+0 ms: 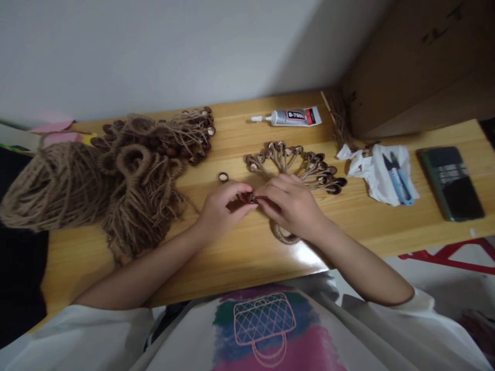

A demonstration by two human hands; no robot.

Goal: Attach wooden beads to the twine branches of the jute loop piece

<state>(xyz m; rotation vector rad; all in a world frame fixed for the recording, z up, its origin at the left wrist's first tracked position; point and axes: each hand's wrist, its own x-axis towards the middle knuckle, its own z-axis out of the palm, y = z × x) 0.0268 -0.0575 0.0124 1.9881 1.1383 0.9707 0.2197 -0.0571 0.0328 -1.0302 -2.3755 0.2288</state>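
Above a wooden counter [232,268], two bare hands are brought together near the middle, with both forearms stretched forward from white sleeves [429,309]. The left hand [221,208] is angled in from the left, palm turned inward, its thumb set below the fingers. The right hand [296,206] is held with its back up, its fingers bent and pointed to the left. By the left grip, drawn nearly shut, a small brown cap [250,198] is pinched between thumb and fingertips. By the right grip, closed at the fingertips, the same cap is met from the other side; whether a cord is pinched with it is too small to be told.

The cap is thus placed directly between the two grips, just above the wood. Beneath the right hand and wrist, a coiled ring [286,239] is partly hidden, while cords [284,164] tipped with brown caps [333,188] are fanned out beyond the knuckles. A loose cap [223,176] is seen lying just beyond the left fingers. Farther back, a glue tube [296,117] is laid flat. Twine [58,185] is heaped to the left; to the right, snips [400,180] are rested on tissue [373,175], near a phone [450,183].
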